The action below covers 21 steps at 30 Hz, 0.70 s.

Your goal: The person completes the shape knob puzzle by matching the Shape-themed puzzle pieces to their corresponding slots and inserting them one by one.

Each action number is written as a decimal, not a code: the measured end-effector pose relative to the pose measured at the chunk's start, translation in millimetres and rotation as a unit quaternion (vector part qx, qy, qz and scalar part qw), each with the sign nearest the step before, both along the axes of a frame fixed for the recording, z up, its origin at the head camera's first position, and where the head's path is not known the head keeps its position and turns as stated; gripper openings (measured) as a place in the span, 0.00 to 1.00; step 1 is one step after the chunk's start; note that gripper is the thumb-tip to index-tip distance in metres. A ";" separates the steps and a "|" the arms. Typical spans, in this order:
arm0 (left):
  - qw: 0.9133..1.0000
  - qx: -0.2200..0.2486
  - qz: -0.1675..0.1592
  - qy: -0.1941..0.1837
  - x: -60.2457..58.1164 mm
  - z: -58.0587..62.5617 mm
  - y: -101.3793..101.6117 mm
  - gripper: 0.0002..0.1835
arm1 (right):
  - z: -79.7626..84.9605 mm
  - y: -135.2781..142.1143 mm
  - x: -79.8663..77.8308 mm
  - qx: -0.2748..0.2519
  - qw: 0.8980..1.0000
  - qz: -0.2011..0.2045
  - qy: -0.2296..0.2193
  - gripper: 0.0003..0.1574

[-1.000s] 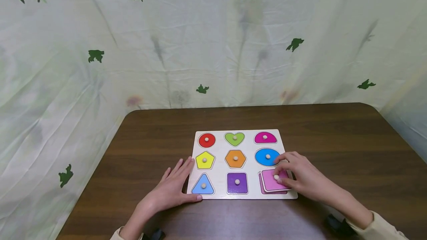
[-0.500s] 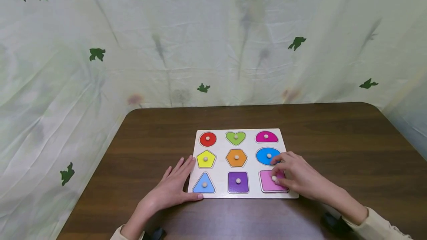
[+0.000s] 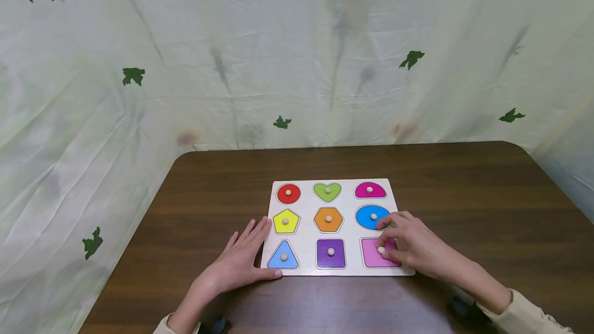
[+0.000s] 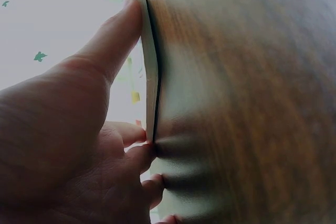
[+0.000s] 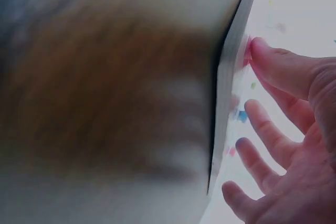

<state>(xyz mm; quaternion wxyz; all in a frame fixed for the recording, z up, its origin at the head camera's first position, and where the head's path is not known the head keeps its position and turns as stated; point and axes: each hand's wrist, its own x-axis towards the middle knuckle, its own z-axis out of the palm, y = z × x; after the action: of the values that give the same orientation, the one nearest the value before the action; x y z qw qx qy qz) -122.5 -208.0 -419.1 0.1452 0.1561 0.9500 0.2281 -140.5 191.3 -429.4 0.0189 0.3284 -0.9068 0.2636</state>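
Note:
A white shape puzzle board (image 3: 306, 241) lies on the table. At its front right corner my right hand (image 3: 415, 244) pinches the white knob of a pink square puzzle piece (image 3: 371, 259) between thumb and forefinger. That piece sits flush in its recess, partly covered by the fingers. The hand's other fingers extend over the blue oval piece (image 3: 368, 213). On the opposite side, my left hand (image 3: 241, 256) rests with spread fingers along the board's left edge, its thumb on the front edge by the light blue triangle (image 3: 278, 262). The left wrist view shows its thumb (image 4: 118, 35) against the board's side.
Other knobbed pieces fill the board, among them a purple square (image 3: 325, 262), an orange hexagon (image 3: 322, 226), a yellow pentagon (image 3: 280, 227) and a red circle (image 3: 283, 199). The brown wooden table (image 3: 223, 184) ends at a pale curtain (image 3: 301, 66) with green leaf prints.
The pink square, earlier tilted and offset over its recess, has dropped down and settled level into it. My right hand shifted slightly left with it; the left hand stays in place.

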 end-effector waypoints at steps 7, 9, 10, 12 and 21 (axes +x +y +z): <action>1.000 0.001 0.000 0.001 0.5 1.0 -1.3 0.60 | -1.6 1.3 -1.4 -0.011 1.000 -0.001 -0.014 0.18; 1.000 -0.001 0.001 0.001 0.2 0.5 -1.4 0.61 | -1.9 1.2 -1.0 -0.014 1.000 -0.002 -0.013 0.19; 1.000 -0.002 0.001 0.001 -0.1 0.1 -1.3 0.61 | -2.0 1.1 -0.6 -0.015 1.000 -0.003 -0.011 0.19; 1.000 -0.002 0.001 0.002 -0.5 -0.6 -1.2 0.61 | -2.4 0.7 0.4 -0.020 1.000 -0.004 -0.006 0.20; 1.000 0.009 0.000 -0.016 -1.6 1.9 -4.3 0.58 | 2.6 -3.7 8.7 -0.011 0.999 -0.032 -0.001 0.19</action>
<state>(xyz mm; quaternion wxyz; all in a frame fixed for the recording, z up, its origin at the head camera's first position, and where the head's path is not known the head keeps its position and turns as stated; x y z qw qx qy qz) -124.1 -212.2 -417.2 0.1586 0.1537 0.9457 0.2385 -131.8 187.6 -426.9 0.0302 0.2988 -0.9139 0.2732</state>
